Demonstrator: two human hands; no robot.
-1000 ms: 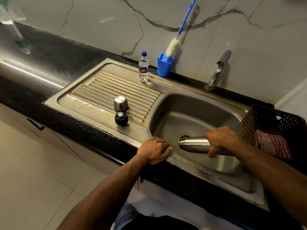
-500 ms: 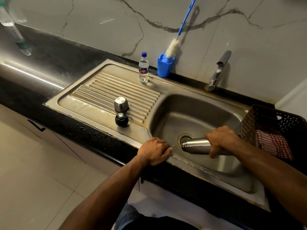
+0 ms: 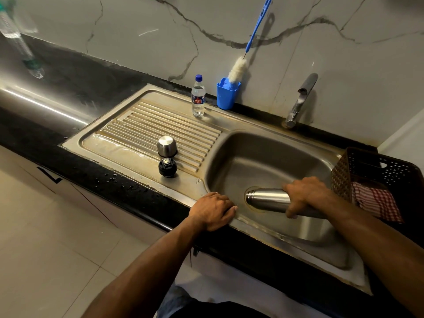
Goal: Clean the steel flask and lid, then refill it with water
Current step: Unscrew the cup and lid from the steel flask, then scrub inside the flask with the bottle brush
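Flask (image 3: 267, 199) mouth has swung slightly left over the drain since a second ago; right hand (image 3: 306, 195) grips it sideways low in the sink (image 3: 263, 143). Left hand (image 3: 212, 211) lies flat on the front rim, holding nothing. I can't see the flask base, arm covers it; lid (image 3: 167, 167) sits on the drainboard.

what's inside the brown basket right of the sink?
A red-and-white checked cloth lies in the brown basket, draped toward its near side. The right forearm hides the near corner, so anything under the cloth or in that corner can't be seen. The far part looks dark, with no contents discernible.
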